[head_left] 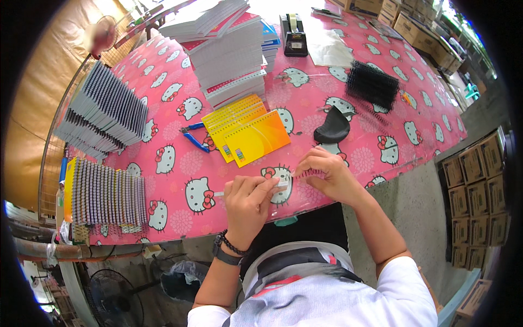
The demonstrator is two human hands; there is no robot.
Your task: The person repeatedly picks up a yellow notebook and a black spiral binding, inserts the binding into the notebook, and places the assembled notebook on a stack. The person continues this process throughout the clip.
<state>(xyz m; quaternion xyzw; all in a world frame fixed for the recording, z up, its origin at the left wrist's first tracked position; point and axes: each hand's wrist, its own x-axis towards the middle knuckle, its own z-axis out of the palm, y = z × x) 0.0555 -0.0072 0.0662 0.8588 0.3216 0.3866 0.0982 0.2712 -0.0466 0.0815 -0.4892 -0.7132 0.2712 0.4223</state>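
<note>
My left hand [248, 201] is closed on a thin white booklet [281, 185], seen almost edge-on, with most of it hidden under the fingers. Just to its right, my right hand [330, 177] pinches a dark spiral binding coil [308, 173] whose left end reaches the booklet's right end. Whether the coil is threaded into the holes is too small to tell. Beyond my hands lie several yellow-orange notebook covers [259, 139], overlapping. Blue-handled cutting pliers [194, 139] rest left of them. A black half-round object [332, 126] sits just past my right hand.
A heap of black coils [373, 85] lies at the right. Tall stacks of punched paper [229, 60] stand at the back, beside a black tape dispenser [294, 37]. Spiral-bound notebooks [106, 193] are piled at the left edge of the pink patterned tablecloth [180, 180].
</note>
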